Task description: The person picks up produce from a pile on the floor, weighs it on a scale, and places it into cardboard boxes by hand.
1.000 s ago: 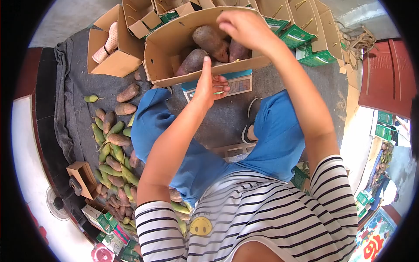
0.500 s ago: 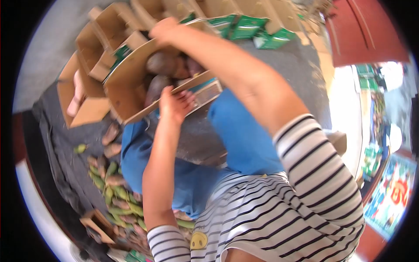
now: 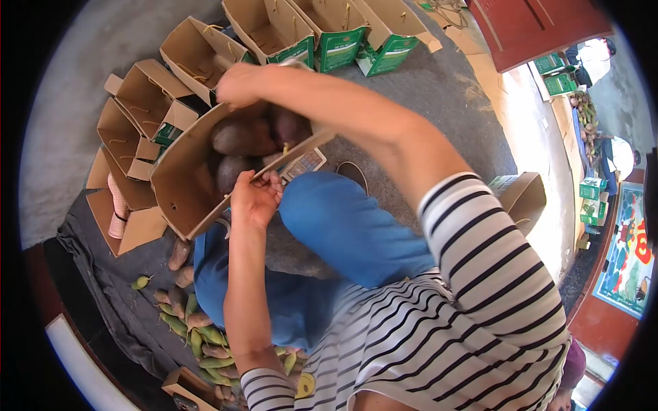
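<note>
A tilted open cardboard box is held before my knees, several large purplish-brown root vegetables lying inside. My left hand grips the near wall, its fingers curled at the upper edge. Across the box, my right hand is closed on the far rim, and its fingertips are partly hidden. A small printed panel shows beyond the near wall.
More open boxes line the wall, several with green printed sides. Pink mesh sleeving lies in a left-hand box. Green-and-brown root vegetables cover the dark sheet. Another box stands right; people are far right.
The box has shifted slightly left and downward in view, with both hands still on it. My view has turned, so more of the boxes along the wall shows.
</note>
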Available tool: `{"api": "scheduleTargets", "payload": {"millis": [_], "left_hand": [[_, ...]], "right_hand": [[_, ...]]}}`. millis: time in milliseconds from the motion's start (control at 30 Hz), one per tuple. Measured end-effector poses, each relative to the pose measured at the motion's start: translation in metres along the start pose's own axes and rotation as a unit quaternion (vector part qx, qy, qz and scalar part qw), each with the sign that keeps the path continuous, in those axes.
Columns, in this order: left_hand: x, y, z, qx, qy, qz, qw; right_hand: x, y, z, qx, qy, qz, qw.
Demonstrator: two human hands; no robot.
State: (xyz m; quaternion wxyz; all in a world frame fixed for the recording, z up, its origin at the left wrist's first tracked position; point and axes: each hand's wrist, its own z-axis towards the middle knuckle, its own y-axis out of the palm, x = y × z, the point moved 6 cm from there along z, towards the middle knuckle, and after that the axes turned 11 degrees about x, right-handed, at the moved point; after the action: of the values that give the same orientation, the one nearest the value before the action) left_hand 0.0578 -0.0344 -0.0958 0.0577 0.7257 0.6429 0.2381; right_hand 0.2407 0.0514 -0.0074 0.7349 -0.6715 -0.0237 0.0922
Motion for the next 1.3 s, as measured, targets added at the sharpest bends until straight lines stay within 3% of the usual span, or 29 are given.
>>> {"api": "scheduleTargets", "payload": {"millis": [167, 233, 300, 367, 400, 500, 533, 567, 633, 700, 767, 867, 967, 1100, 1167, 1200, 1300], "left_hand": [[0.007, 0.042, -0.033, -0.004, 0.1, 0.186, 0.977], [0.001, 0.069, -0.034, -0.007, 0.145, 0.359, 0.922], [-0.008, 0.103, -0.021, -0.045, 0.176, 0.535, 0.825], [-0.043, 0.159, -0.013, -0.129, 0.239, 0.614, 0.741], [-0.053, 0.166, -0.009, -0.131, 0.198, 0.625, 0.744], [-0.152, 0.251, 0.006, -0.242, 0.25, 0.798, 0.492], [-0.174, 0.275, -0.022, -0.303, 0.356, 0.81, 0.353], [-0.197, 0.286, -0.025, -0.275, 0.415, 0.765, 0.409], [-0.212, 0.309, -0.082, -0.313, 0.391, 0.763, 0.409], [-0.195, 0.31, -0.123, -0.333, 0.449, 0.722, 0.407], [-0.159, 0.291, -0.135, -0.314, 0.497, 0.704, 0.399], [-0.098, 0.257, -0.126, -0.268, 0.535, 0.682, 0.421], [-0.058, 0.212, -0.118, -0.2, 0.479, 0.699, 0.492], [-0.014, 0.15, -0.12, -0.136, 0.476, 0.642, 0.586], [0.013, 0.123, -0.115, -0.078, 0.494, 0.582, 0.642], [0.025, 0.109, -0.109, -0.05, 0.499, 0.549, 0.669], [0.056, 0.065, -0.078, 0.033, 0.513, 0.499, 0.698]], "right_hand": [[0.034, -0.048, -0.148, 0.088, 0.073, 0.003, 0.993], [0.051, -0.048, -0.22, 0.083, 0.215, 0.001, 0.973], [0.053, -0.046, -0.298, 0.125, 0.33, 0.017, 0.935], [0.048, -0.037, -0.381, 0.116, 0.447, -0.009, 0.887], [0.042, -0.027, -0.426, 0.152, 0.491, -0.011, 0.857], [0.006, -0.016, -0.547, 0.206, 0.641, 0.065, 0.736], [-0.011, -0.012, -0.583, 0.187, 0.706, 0.075, 0.679], [-0.026, -0.007, -0.621, 0.168, 0.767, 0.083, 0.614], [-0.05, 0.02, -0.696, 0.124, 0.828, 0.051, 0.544], [-0.063, 0.04, -0.747, 0.027, 0.843, -0.074, 0.533], [-0.086, 0.044, -0.814, 0.055, 0.91, -0.056, 0.406], [-0.102, 0.034, -0.848, 0.008, 0.934, -0.103, 0.342], [-0.106, 0.038, -0.869, 0.008, 0.941, -0.127, 0.315], [-0.081, 0.013, -0.851, -0.026, 0.928, -0.146, 0.342], [-0.043, -0.021, -0.812, 0.028, 0.839, -0.3, 0.452], [-0.022, -0.026, -0.798, 0.08, 0.788, -0.316, 0.521], [0.048, -0.017, -0.713, 0.172, 0.71, -0.153, 0.666]]}}
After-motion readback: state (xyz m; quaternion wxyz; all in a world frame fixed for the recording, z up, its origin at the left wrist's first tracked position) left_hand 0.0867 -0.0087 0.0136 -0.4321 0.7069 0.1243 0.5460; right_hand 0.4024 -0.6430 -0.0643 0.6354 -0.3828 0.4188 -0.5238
